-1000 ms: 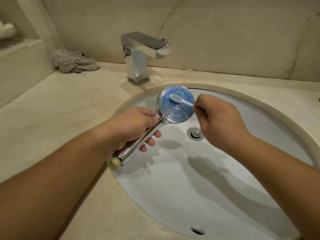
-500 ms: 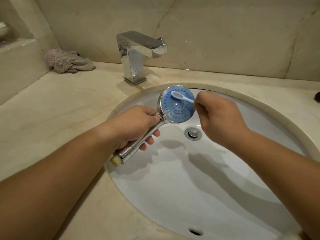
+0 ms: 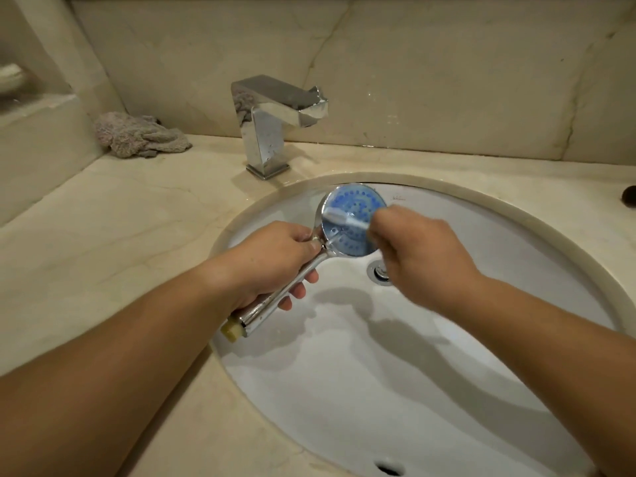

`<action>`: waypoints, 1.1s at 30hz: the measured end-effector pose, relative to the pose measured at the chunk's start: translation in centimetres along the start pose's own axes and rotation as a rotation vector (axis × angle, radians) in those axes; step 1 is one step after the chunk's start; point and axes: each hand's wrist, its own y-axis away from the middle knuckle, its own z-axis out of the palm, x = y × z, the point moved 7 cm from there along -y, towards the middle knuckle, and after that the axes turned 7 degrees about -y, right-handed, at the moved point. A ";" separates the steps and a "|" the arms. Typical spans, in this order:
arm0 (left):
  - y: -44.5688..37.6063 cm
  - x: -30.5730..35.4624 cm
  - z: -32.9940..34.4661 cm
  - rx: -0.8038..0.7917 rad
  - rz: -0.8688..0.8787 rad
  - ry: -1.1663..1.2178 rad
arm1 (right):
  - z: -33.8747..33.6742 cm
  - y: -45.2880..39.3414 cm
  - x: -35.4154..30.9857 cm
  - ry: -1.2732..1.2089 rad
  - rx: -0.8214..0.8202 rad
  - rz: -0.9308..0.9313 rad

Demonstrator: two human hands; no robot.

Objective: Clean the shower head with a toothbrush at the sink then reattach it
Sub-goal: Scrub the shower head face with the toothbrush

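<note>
A: Item one, shower head (image 3: 354,222): chrome, blue nozzle face turned up, held over the far left part of the sink (image 3: 481,390) basin. Handle slanting down and left, yellowish threaded end past the basin's left rim.

B: Held how?

A: Left hand (image 3: 275,266): fingers curled round the chrome handle, thumb up near the neck, fingertips showing under the handle.

B: Item two?

A: Toothbrush (image 3: 344,220): white, bristle end lying on the left side of the blue face, touching it. Somewhat blurred.

B: Grip on that?

A: Right hand (image 3: 423,256): closed round the toothbrush handle, knuckles up, just right of the shower head. Handle mostly hidden inside the fist; exact finger placement not clear.

B: Fixtures?

A: Sink: white oval bowl, set under a beige marble counter (image 3: 103,242). Drain (image 3: 378,271): metal, partly hidden behind the right hand. Overflow slot (image 3: 387,469): at the near edge. Faucet (image 3: 275,122): square chrome, standing behind the basin, spout reaching to the right.

B: Loose goods?

A: Cloth (image 3: 137,134): greyish, crumpled, on the counter's back left corner, well apart from the basin. Dark object (image 3: 630,197): at the far right edge, cut off, not identifiable.
</note>
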 end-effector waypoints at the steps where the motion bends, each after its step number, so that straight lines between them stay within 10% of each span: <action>1: 0.0 0.1 0.0 0.005 0.004 -0.009 | 0.2 0.1 -0.4 0.001 -0.014 -0.035; 33: 0.5 -0.1 0.5 -0.014 -0.017 0.081 | -0.3 0.3 0.2 -0.022 -0.023 0.108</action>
